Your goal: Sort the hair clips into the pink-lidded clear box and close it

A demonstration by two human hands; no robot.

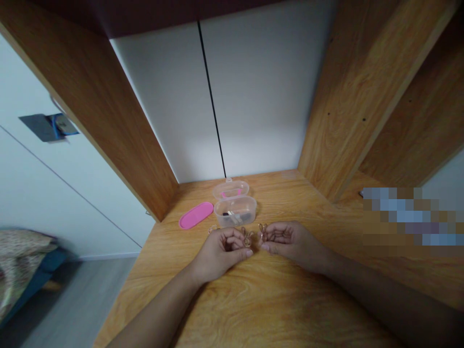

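Note:
Above the wooden desk, my two hands are close together at the middle, a small gap between them. My left hand (pixel 223 251) pinches a small copper-coloured looped metal clip (pixel 247 239) between thumb and fingers. A similar copper-coloured looped metal clip (pixel 263 233) is held upright in the closed fingertips of my right hand (pixel 288 240). The exact kind of these clips is too small to tell. Just beyond them stands a clear plastic box (pixel 218 214) with its lid (pixel 232 188) tipped back, holding dark and pale slim items. Partly behind my left hand lies another thin looped piece (pixel 212 229).
A pink oval tray (pixel 196 215) lies left of the box. Wooden side panels (pixel 137 145) and a white back wall (pixel 253 96) enclose the desk (pixel 246 299). At the right is a blurred-out patch (pixel 409 217). Patterned fabric (pixel 21 270) shows at lower left.

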